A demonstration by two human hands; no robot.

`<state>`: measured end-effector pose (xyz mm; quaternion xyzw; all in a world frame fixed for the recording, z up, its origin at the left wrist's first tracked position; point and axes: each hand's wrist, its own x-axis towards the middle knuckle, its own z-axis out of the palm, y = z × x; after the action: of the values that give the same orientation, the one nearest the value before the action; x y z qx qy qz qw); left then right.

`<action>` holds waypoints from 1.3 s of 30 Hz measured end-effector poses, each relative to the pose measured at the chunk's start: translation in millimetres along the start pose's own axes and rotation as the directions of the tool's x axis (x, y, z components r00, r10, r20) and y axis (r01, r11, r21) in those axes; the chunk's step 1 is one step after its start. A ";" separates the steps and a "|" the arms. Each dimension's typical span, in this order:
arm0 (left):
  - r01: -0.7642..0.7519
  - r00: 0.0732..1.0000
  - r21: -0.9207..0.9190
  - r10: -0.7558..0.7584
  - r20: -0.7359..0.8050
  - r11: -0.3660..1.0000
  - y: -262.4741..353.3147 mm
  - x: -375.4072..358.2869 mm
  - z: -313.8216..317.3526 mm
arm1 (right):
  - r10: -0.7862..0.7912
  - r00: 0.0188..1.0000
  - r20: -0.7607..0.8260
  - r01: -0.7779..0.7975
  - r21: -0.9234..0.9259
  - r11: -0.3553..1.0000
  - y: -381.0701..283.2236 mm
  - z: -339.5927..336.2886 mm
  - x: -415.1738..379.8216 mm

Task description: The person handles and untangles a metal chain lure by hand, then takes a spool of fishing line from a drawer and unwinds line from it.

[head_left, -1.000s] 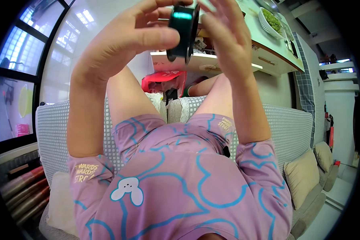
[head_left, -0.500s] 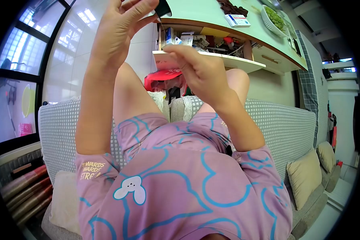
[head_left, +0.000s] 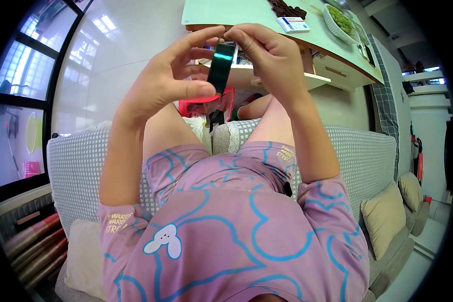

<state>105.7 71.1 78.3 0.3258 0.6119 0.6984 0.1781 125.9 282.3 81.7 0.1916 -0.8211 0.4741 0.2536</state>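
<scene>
Person seated on the sofa, both hands raised over the knees, so the dark green tape roll sits close, edge-on to the camera. Left hand clamps it thumb against fingers; right hand pinches at its top edge, likely the tape end. Table beyond.

round tape roll: dark green, glossy teal edge
short-sleeved cotton shirt: lilac, blue looping outlines, white bunny
sofa cover: grey-white fine check
low table top: pale mint, brown edge
cushion: plain beige
</scene>
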 end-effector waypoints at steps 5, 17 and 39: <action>-0.079 0.992 -0.261 0.051 -0.113 0.962 -6.9 -3.9 -1.0 | 0.476 0.829 0.293 -0.559 0.439 0.703 24.8 23.5 -25.9; 0.096 0.929 0.167 -0.028 -0.368 0.981 -22.8 1.3 -3.6 | 0.075 0.943 0.323 0.043 -0.345 0.938 -23.8 23.5 -72.7; 0.025 0.943 -0.502 -0.186 -0.275 0.864 -40.6 -15.8 -2.0 | 0.591 0.556 0.585 -0.830 0.434 0.352 8.6 39.7 -79.9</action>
<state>109.7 66.9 35.0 0.1200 0.4513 0.8628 0.1939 175.5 257.6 11.3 -0.0379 -0.6170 0.7575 -0.2100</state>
